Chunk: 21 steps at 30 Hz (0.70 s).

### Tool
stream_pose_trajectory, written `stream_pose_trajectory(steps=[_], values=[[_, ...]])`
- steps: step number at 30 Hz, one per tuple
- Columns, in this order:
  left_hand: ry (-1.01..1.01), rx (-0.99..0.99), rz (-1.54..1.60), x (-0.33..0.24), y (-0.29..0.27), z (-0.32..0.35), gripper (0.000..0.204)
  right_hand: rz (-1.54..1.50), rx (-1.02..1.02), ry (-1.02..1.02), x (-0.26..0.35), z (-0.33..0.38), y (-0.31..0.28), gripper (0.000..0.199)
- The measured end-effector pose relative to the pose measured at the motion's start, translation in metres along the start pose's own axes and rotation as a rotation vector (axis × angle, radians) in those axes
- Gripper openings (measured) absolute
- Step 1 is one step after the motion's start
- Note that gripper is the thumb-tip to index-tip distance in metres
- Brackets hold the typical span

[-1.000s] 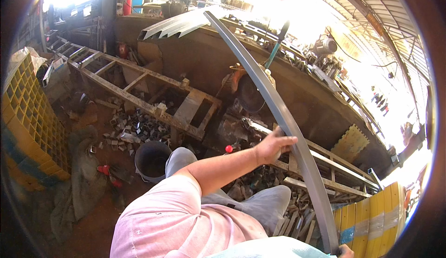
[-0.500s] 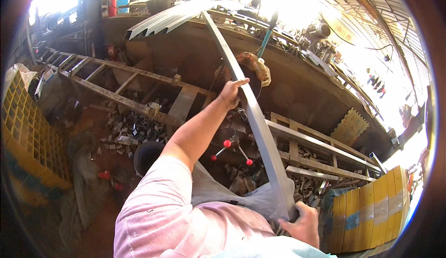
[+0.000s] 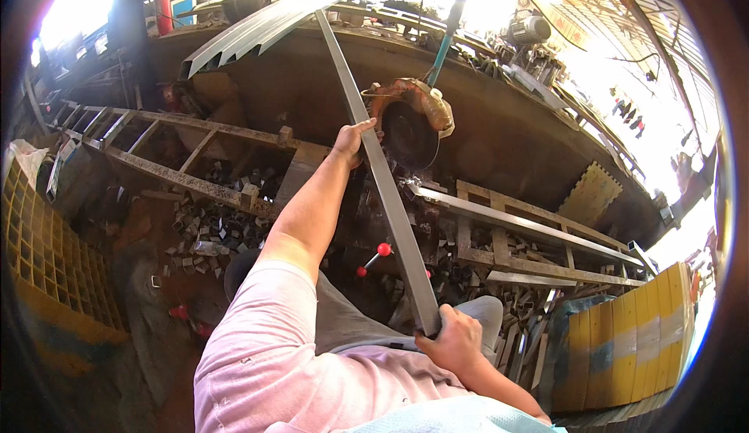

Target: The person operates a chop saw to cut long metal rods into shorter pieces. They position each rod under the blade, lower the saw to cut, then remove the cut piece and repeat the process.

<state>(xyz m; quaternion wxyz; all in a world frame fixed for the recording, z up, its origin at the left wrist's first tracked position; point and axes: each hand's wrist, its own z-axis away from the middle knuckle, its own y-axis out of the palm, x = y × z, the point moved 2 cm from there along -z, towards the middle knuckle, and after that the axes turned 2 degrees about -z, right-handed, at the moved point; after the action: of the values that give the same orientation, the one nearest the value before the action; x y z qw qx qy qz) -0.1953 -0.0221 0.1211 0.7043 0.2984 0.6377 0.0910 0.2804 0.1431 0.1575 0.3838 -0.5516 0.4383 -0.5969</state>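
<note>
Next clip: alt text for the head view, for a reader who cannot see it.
A person holds a long grey metal bar in both hands, the right hand gripping its near end and the left hand on it farther up, beside a rusty chop saw. Metal offcuts litter the workshop floor below.

Our left arm stretches far forward, left hand [image 3: 350, 140] open-fingered; our right hand [image 3: 455, 342] sits low, fist clenched tight.
</note>
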Motion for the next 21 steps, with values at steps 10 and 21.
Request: stream_pose_trajectory(steps=[10,21], values=[[-0.232,0.042,-0.13,0.062,0.031,0.18,0.035,-0.009,-0.069,-0.023,0.045,-0.115,0.043,0.055],[-0.309,-0.078,-0.333,-0.013,-0.022,0.14,0.018,-0.114,-0.071,-0.291,0.088,-0.189,0.035,0.076]])
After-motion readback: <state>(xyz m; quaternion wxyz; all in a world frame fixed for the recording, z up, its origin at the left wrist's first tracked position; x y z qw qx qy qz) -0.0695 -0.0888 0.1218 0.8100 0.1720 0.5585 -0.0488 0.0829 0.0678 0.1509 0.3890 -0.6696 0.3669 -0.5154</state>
